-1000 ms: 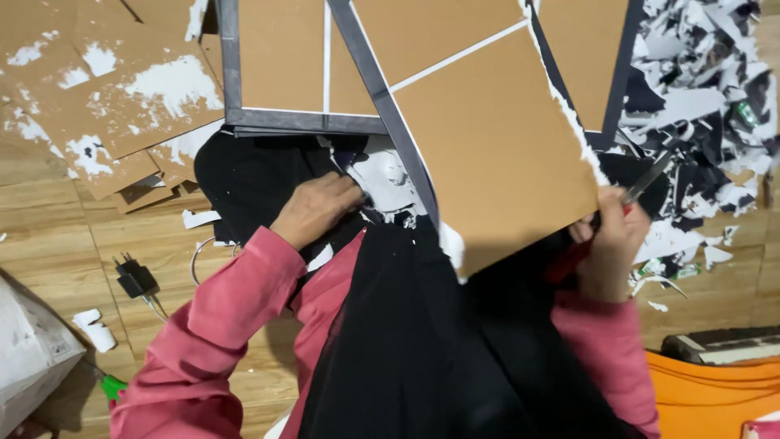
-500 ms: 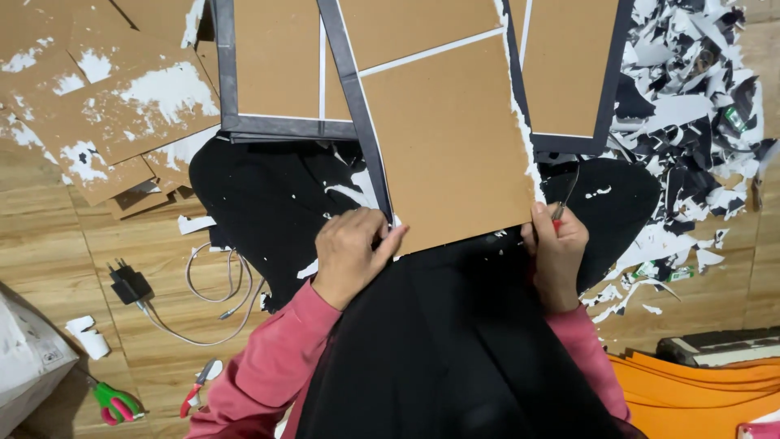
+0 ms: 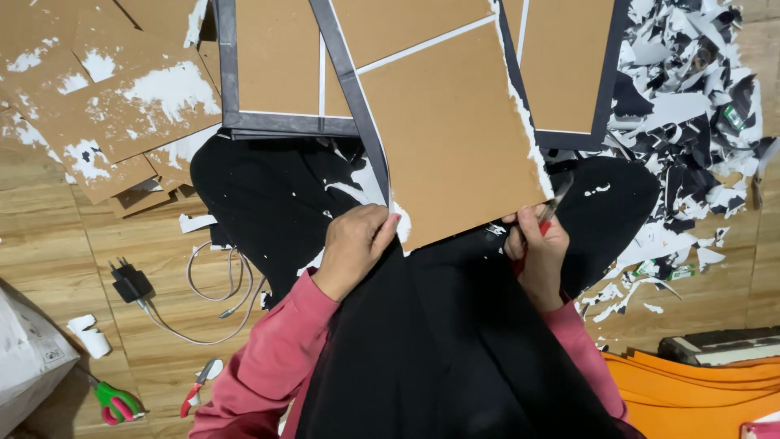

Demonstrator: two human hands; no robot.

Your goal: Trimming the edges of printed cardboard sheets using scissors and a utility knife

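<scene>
Two hands grip the brown board [image 3: 459, 138] on the lap, left hand [image 3: 351, 244] closed on its lower corner, right hand [image 3: 538, 248] holding a red-handled tool [image 3: 546, 218] under it, while beyond it lie framed boards [image 3: 280, 69] and paper scraps [image 3: 686, 97].

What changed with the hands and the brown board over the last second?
The left hand moved from the black cloth to grip the brown board at its lower left corner. The right hand, holding a red-handled blade, came in from the board's right edge to its lower right corner. The board swung from tilted to nearly square on the lap. The frames, paper scraps and charger stayed put.
</scene>
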